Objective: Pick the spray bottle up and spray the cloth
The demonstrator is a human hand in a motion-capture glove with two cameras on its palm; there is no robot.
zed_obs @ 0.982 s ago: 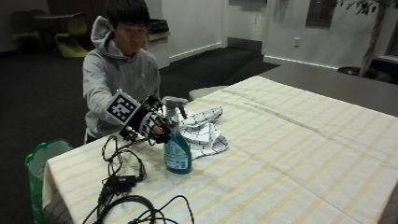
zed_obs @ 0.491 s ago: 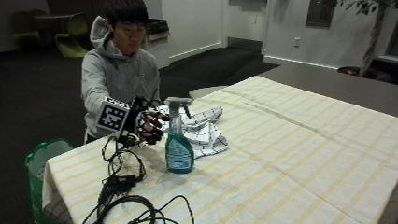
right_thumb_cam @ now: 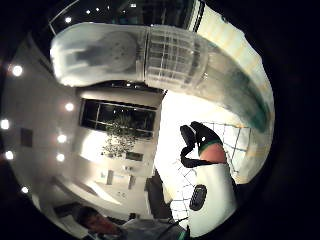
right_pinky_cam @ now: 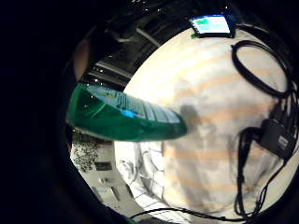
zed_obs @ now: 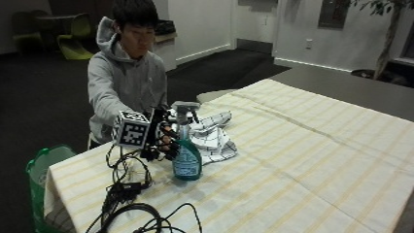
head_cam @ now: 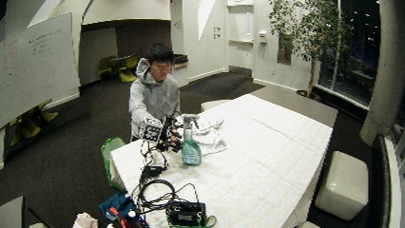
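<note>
The spray bottle [zed_obs: 186,158], holding blue-green liquid in its lower part, stands upright on the striped tablecloth [zed_obs: 310,160] just beside the checked cloth [zed_obs: 210,138], while the gloved right hand [zed_obs: 165,143] is at the bottle's side, though whether its fingers grip it I cannot tell

1. Office or institutional common area, not a home.
2. Large whiteboard [head_cam: 34,61] on the wall, well behind the gloved hand [zed_obs: 162,141].
3. Long table [zed_obs: 310,160] under a striped cloth, stretching away from the hand.
4. Tall potted tree [head_cam: 303,33] by dark windows, far across the table.
5. Green lounge chairs [zed_obs: 71,41] in the dim back area.
6. Recessed ceiling spotlights, dark carpeted floor.
</note>
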